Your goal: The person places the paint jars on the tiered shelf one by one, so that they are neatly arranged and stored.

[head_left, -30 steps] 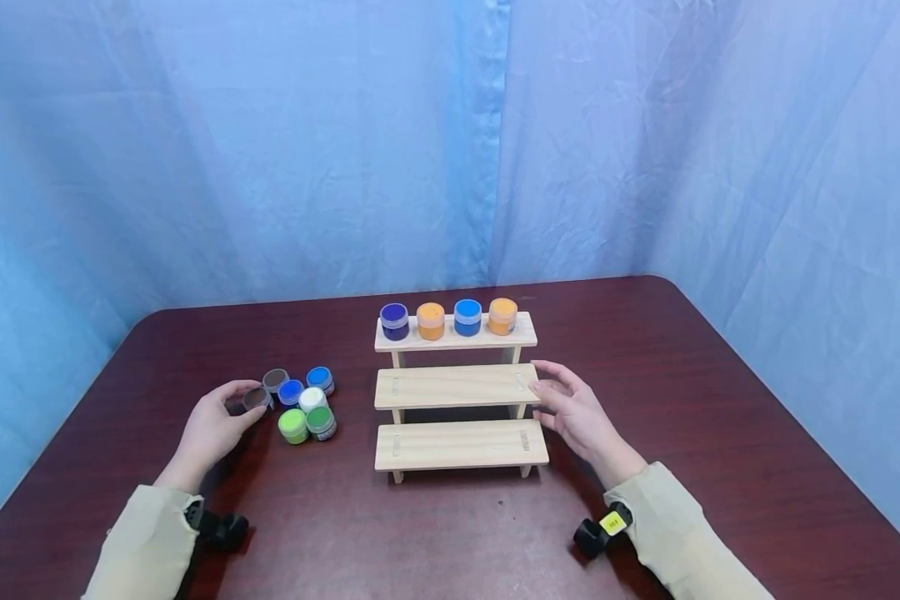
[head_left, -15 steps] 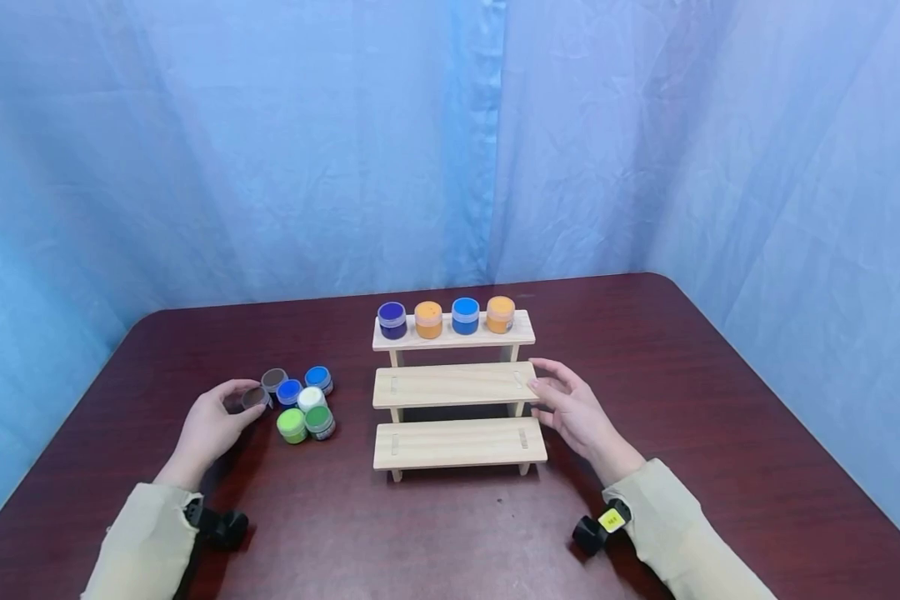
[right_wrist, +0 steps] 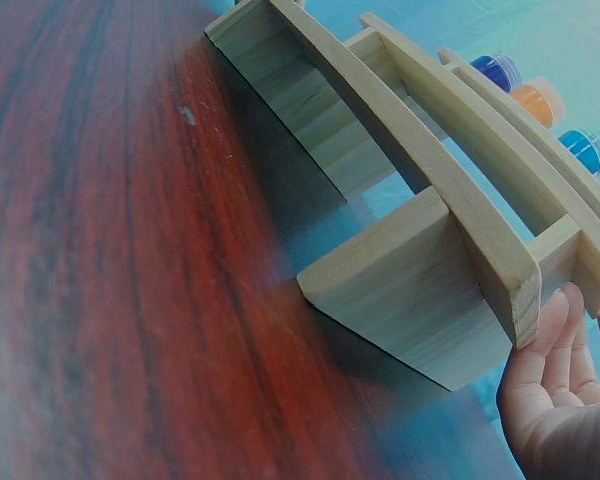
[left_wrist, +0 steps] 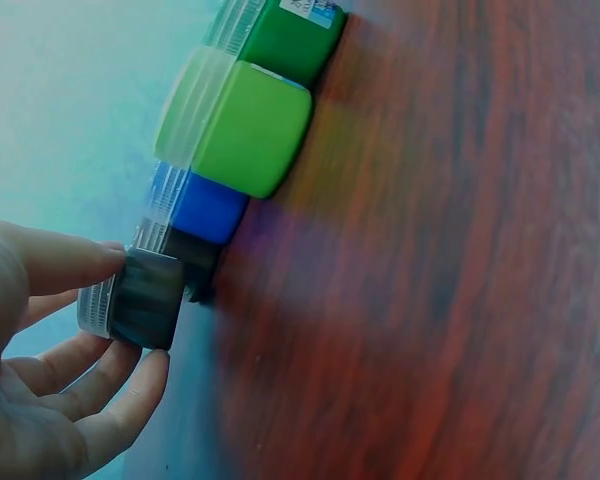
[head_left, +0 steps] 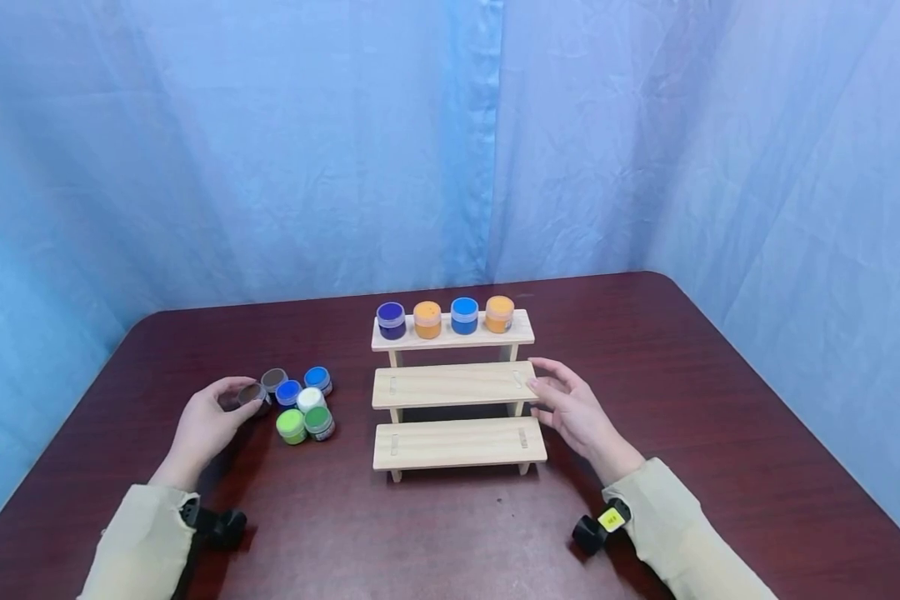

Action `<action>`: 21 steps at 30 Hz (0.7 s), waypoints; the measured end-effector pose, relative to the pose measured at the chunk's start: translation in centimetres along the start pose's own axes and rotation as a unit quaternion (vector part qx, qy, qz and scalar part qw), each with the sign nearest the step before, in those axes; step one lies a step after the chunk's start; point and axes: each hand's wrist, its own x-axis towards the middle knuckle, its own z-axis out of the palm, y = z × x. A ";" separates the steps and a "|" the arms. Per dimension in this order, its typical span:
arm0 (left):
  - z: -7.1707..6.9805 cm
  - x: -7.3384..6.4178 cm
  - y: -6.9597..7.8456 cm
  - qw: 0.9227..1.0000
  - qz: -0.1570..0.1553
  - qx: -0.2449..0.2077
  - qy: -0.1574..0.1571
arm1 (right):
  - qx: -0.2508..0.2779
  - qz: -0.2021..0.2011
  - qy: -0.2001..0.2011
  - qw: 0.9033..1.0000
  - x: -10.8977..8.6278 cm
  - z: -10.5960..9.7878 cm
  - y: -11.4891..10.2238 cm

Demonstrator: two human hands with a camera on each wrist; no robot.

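In the head view my left hand (head_left: 210, 425) pinches a dark brown paint jar (head_left: 252, 397) at the left edge of a cluster. The left wrist view shows the thumb on one side of this small clear-lidded jar (left_wrist: 140, 300) and fingertips on the other. My right hand (head_left: 577, 412) holds the right end of the middle step of a three-step wooden stand (head_left: 453, 387). Its fingers (right_wrist: 560, 330) lie at the step ends in the right wrist view. On the top step stand a purple jar (head_left: 392, 322), a blue jar (head_left: 464, 317) and two orange jars (head_left: 427, 321).
Beside the held jar stand another brown jar (head_left: 273, 380), two blue jars (head_left: 318, 380), a white jar (head_left: 311, 399), a light green jar (head_left: 291, 426) and a dark green jar (head_left: 319, 422). A blue curtain (head_left: 307, 150) hangs behind the dark red table (head_left: 330, 533).
My left hand has shifted slightly left with the brown jar, which now stands a little apart from its neighbours. My right hand stays at the stand.
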 end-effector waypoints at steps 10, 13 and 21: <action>-0.8 -0.1 0.4 1.000 0.006 -0.003 0.016 | -0.009 0.000 0.007 1.000 -0.2 0.1 -0.1; -1.1 -0.3 0.7 1.000 0.012 -0.001 0.021 | -0.003 0.000 0.004 1.000 -0.2 0.1 -0.1; -0.5 0.6 -1.1 0.999 0.015 0.004 0.043 | -0.005 -0.002 0.001 1.000 0.0 0.0 0.0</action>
